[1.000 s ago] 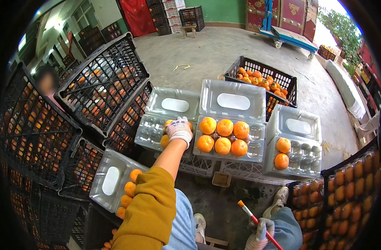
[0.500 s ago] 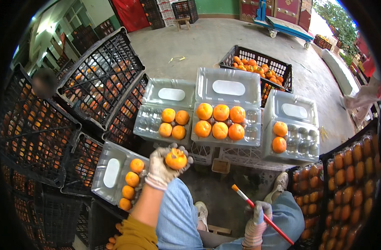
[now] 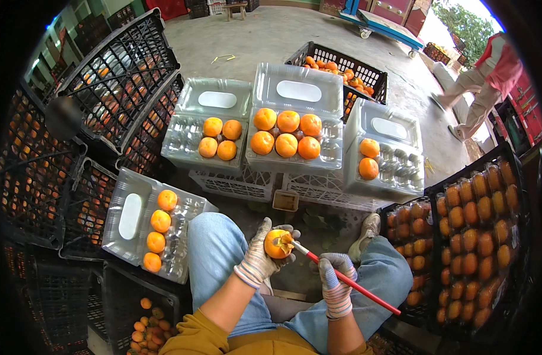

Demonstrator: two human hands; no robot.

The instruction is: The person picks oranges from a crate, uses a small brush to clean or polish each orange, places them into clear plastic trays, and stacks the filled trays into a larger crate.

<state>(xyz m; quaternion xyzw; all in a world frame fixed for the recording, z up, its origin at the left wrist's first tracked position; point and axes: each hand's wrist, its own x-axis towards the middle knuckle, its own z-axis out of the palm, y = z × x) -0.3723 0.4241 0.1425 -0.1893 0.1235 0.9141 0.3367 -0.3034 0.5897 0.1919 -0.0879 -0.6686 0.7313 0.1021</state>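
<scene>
My gloved left hand (image 3: 262,255) is closed round an orange persimmon (image 3: 275,244), its leafy top turned to the right. In my gloved right hand (image 3: 337,279) is a slim red paintbrush (image 3: 365,291), whose bristle end touches or nearly touches the persimmon's leaves. By my left knee lies a clear plastic fruit box (image 3: 118,220) with a column of persimmons in it. In front stand three more such boxes: a left one (image 3: 175,142) partly filled, a middle one (image 3: 330,158) with two rows of fruit, and a right one (image 3: 395,186) with two persimmons.
White crates (image 3: 247,185) support the front boxes. Behind them sits a black crate of persimmons (image 3: 380,83). Black crates (image 3: 114,71) are piled at left, and packed fruit trays (image 3: 475,225) stand at right. At the far right a person (image 3: 487,77) is on foot near a blue cart (image 3: 389,31).
My left hand has brought the persimmon right and down, and the brush tip has come to its leaves. My view has shifted. A person has come further into view at the right.
</scene>
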